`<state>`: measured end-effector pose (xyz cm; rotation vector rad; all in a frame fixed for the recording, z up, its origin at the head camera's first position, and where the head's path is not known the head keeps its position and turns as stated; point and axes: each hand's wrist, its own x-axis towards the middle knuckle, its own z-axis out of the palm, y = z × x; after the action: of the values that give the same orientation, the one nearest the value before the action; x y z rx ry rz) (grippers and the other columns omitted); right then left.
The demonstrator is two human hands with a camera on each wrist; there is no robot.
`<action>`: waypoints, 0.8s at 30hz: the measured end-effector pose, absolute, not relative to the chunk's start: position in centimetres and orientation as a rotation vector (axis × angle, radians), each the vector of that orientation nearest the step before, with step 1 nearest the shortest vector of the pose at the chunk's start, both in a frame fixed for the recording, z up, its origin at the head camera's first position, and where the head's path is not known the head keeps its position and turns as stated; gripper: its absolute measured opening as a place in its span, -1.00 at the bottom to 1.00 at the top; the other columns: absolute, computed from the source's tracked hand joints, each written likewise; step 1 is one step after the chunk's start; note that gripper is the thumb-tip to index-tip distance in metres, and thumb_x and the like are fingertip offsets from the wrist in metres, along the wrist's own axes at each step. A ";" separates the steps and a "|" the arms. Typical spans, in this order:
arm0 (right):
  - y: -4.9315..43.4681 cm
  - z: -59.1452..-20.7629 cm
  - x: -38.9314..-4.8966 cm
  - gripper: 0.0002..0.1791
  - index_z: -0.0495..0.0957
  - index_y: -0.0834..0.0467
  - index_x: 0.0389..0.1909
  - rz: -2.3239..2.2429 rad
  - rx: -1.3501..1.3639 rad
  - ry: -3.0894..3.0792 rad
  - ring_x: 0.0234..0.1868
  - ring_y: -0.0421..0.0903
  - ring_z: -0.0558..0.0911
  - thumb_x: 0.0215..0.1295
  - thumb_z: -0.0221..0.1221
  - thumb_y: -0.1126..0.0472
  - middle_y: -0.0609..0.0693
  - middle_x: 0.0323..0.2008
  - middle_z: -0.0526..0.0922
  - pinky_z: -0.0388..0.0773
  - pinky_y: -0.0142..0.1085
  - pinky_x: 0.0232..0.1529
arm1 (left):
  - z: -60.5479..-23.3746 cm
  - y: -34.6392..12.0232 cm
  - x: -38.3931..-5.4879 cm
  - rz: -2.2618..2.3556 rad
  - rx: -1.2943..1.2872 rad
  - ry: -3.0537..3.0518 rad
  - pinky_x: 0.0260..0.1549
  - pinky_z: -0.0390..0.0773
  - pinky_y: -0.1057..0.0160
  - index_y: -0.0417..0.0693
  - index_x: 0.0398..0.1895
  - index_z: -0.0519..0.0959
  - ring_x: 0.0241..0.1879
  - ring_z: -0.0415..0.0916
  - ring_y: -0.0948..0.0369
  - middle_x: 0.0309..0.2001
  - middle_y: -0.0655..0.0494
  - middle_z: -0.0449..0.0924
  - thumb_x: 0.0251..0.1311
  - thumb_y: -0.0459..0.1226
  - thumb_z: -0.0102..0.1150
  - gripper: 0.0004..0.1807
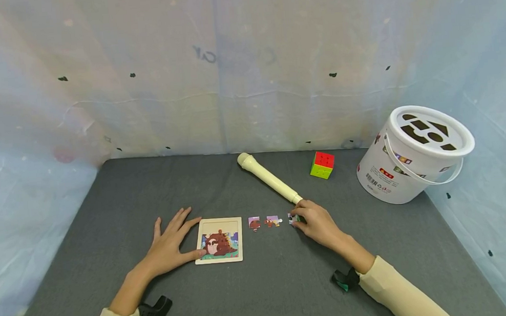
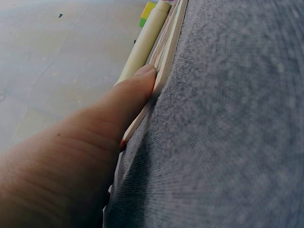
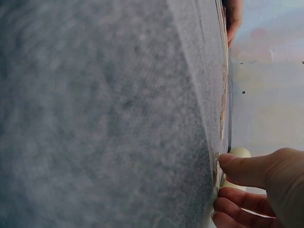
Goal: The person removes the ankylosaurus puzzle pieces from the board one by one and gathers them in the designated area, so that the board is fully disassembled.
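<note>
A wooden puzzle board (image 1: 221,262) lies on the grey cloth, its lower part filled with a picture of a brown spiky animal and its top strip bare wood. My left hand (image 1: 169,247) is spread at its left side, thumb resting on the lower left edge and index fingertip at the upper left corner. To the right of the board lie two loose puzzle pieces, one with a brown shape (image 1: 254,222) and one with purple and yellow (image 1: 273,221). Farther right, my right hand (image 1: 318,223) pinches another puzzle piece (image 1: 291,218) at the cloth, partly hidden by the fingers.
A cream microphone-shaped stick (image 1: 269,178) lies slanted behind the pieces, its thin end by my right hand. Beyond stands a red and green puzzle cube (image 1: 322,165). At the right is a white lidded bucket (image 1: 388,173) with shaped holes and a handle. Plastic sheeting (image 1: 247,80) hangs behind.
</note>
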<state>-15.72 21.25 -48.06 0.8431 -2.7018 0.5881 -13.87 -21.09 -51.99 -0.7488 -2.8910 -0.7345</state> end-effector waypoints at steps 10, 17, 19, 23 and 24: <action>21.3 -47.6 -15.8 -0.75 0.73 0.22 -0.31 0.639 0.789 -2.690 -0.38 -0.11 0.56 -0.05 0.54 0.34 -0.01 -0.34 0.65 0.54 -0.20 -0.36 | -51.8 -21.1 -13.8 -0.741 -0.752 -2.883 0.27 -0.43 -0.49 0.10 0.50 0.29 0.52 -0.11 -0.17 0.55 -0.15 0.01 0.03 0.29 0.34 -0.01; 20.3 -46.3 -16.2 -0.80 0.72 0.26 -0.29 0.853 0.837 -2.671 -0.39 -0.14 0.61 0.03 0.46 0.44 0.01 -0.35 0.68 0.59 -0.23 -0.36 | -51.8 -21.1 -13.8 -0.737 -0.757 -2.876 0.27 -0.42 -0.50 0.09 0.49 0.30 0.52 -0.11 -0.18 0.54 -0.15 0.02 0.02 0.29 0.35 -0.01; 19.4 -45.7 -16.3 -0.81 0.72 0.27 -0.24 0.918 0.875 -2.696 -0.37 -0.14 0.62 0.09 0.42 0.44 0.02 -0.34 0.68 0.60 -0.23 -0.34 | -51.8 -21.1 -13.7 -0.737 -0.757 -2.877 0.27 -0.42 -0.49 0.10 0.49 0.29 0.52 -0.11 -0.18 0.54 -0.15 0.02 0.03 0.29 0.34 -0.01; 17.1 -44.9 -16.9 -0.80 0.70 0.29 -0.16 0.988 1.043 -2.773 -0.28 -0.09 0.64 0.18 0.37 0.41 0.06 -0.26 0.70 0.61 -0.23 -0.24 | -51.8 -21.0 -13.7 -0.734 -0.756 -2.876 0.27 -0.42 -0.49 0.10 0.49 0.29 0.52 -0.10 -0.18 0.54 -0.16 0.03 0.02 0.29 0.35 -0.01; 16.3 -44.6 -17.1 -0.79 0.69 0.29 -0.13 0.993 1.107 -2.793 -0.25 -0.08 0.65 0.20 0.36 0.40 0.07 -0.23 0.70 0.61 -0.23 -0.22 | -51.8 -21.0 -13.7 -0.732 -0.758 -2.873 0.27 -0.41 -0.49 0.09 0.49 0.29 0.52 -0.10 -0.18 0.54 -0.16 0.03 0.02 0.29 0.35 -0.01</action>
<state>-17.06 16.34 -44.64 1.1071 -2.7935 0.9929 -13.72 -21.00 -51.81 -0.7578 -2.8732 -0.7319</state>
